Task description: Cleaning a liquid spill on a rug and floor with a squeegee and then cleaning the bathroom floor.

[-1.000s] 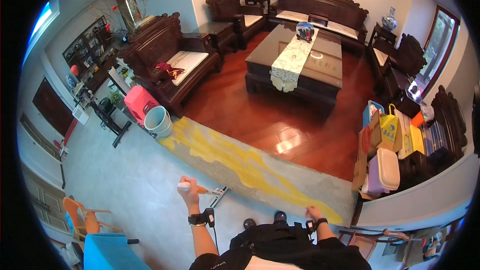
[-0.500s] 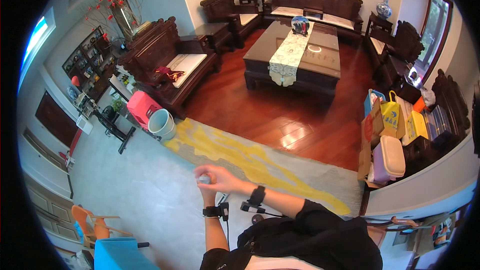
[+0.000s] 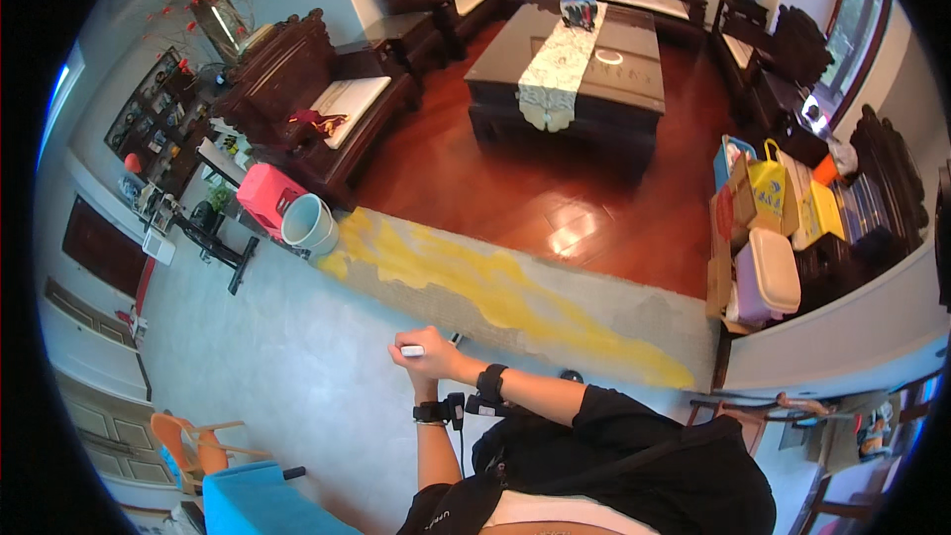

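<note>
My two hands meet low in the middle of the head view, held out in front of my body. My right hand point(image 3: 440, 354) is closed, its fingers wrapped round a small white object point(image 3: 412, 351) with a flat, rounded end. Its kind is too small to make out. Directly beneath, my left hand point(image 3: 422, 377) comes up from below and touches the right. Its fingers are mostly hidden, so whether it also grips the white object does not show. Both wrists carry black straps with small dark devices, and a cable hangs from the left one.
A yellow and grey rug point(image 3: 495, 302) lies ahead, by a pale blue bucket point(image 3: 310, 226) and a pink stool point(image 3: 265, 196). Farther off stands a dark wooden table point(image 3: 634, 69). Boxes and a lidded bin point(image 3: 771, 272) are at right, an orange chair point(image 3: 203, 451) at lower left.
The right hand's fingers have closed in and turned over the left hand. The object between them now shows a white end. The view has tilted down slightly, so the room sits higher.
</note>
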The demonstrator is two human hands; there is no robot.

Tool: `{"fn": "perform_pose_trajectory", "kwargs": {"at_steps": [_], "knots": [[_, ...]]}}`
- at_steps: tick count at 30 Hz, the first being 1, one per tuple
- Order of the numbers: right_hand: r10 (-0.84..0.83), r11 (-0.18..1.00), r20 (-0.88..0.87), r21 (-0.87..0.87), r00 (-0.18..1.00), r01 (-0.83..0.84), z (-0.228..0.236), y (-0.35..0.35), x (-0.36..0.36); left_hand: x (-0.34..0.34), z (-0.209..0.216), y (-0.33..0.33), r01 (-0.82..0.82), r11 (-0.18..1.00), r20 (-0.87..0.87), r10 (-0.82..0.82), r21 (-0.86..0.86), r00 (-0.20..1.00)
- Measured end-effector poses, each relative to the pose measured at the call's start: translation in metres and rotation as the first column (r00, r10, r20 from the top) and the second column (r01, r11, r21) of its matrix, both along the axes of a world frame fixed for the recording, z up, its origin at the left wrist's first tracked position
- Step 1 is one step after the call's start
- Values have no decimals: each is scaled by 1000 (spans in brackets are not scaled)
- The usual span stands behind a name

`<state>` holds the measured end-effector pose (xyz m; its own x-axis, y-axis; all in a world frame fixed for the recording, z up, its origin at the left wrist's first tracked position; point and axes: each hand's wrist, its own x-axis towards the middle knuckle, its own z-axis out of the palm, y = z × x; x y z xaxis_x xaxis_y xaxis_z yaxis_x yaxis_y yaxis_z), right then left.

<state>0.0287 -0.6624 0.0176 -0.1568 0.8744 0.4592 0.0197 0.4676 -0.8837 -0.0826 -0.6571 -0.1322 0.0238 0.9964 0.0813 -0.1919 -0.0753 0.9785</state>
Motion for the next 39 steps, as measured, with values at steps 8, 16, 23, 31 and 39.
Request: {"fn": "perform_pose_trajectory", "kwargs": {"at_steps": [8, 16, 23, 31, 39], "knots": [[-196, 978, -15, 66, 981, 196, 0, 2, 0, 3, -1, 1, 40, 999, -33, -41, -33, 999], [-171, 984, -68, 38, 983, 174, -5, -1, -9, 6, 0, 4, 51, 998, -64, -54, -39, 997], [-148, 989, -104, -6, 983, 149, -4, -7, -10, 6, -1, -1, 49, 997, -78, -53, -52, 996], [-126, 990, 22, -55, 992, 127, -14, -10, -11, 6, -1, -8, 33, 997, -90, -39, -64, 995], [-125, 991, -34, -46, 992, 123, -21, -8, -12, 7, 1, -8, 28, 998, -99, -34, -60, 994]]}}
